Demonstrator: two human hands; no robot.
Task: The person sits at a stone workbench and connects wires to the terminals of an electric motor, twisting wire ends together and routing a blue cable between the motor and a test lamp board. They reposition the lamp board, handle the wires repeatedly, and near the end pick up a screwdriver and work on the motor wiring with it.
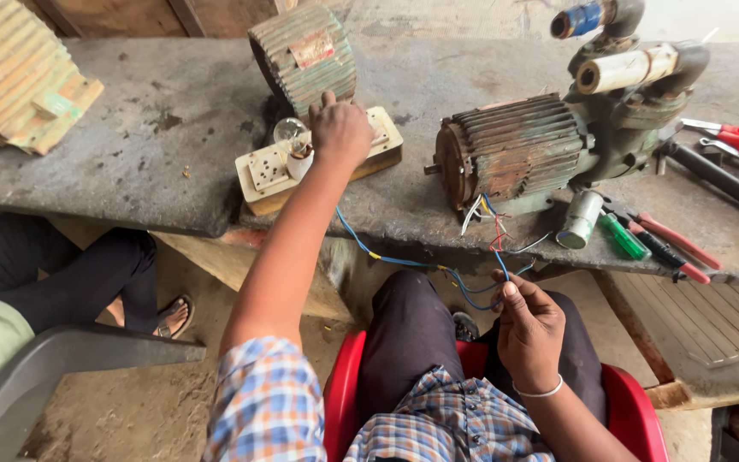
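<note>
Head view is showing the left hand resting on the cream switchboard at 11 o'clock on the worktop, its grip hidden, beside a bulb. At 5 o'clock the right hand is pinching blue wires running from the green motor.

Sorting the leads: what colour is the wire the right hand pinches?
Blue wire, pinched by the right hand; head view.
</note>
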